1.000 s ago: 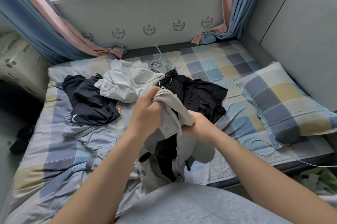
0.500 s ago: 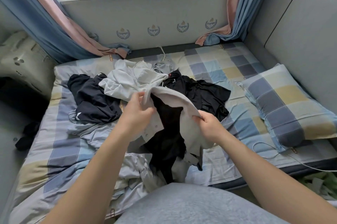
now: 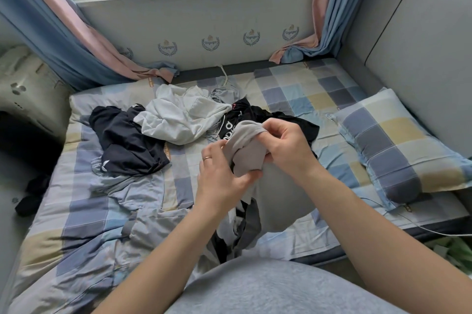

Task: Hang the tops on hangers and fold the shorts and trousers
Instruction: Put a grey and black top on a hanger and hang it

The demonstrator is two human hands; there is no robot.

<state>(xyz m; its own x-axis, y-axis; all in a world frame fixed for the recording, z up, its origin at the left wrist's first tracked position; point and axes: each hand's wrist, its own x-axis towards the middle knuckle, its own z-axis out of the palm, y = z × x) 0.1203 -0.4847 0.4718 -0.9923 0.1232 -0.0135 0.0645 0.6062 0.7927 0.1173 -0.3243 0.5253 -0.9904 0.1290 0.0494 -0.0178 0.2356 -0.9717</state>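
— Where do we find the light grey cloth garment with black parts [image 3: 249, 153]?

— Lifted above the near half of the bed with the checked blue, yellow and grey sheet [image 3: 306, 89], bunched between both hands. Its lower part hangs loose toward the bed's near edge.

— And how do we read the hands?

— The left hand [image 3: 219, 181], a thin ring [image 3: 207, 158] on one finger, grips the bunched cloth from below with fingers curled round it. The right hand [image 3: 283, 145] pinches the upper fold, thumb against fingertips. The two hands are almost touching.

— What else do we see on the bed?

— Behind the hands lie a crumpled white top [image 3: 178, 117], a dark navy garment [image 3: 125, 142] to its left, and a black garment with white lettering [image 3: 252, 112], partly hidden by the right hand. A checked pillow [image 3: 398, 145] rests at the right.
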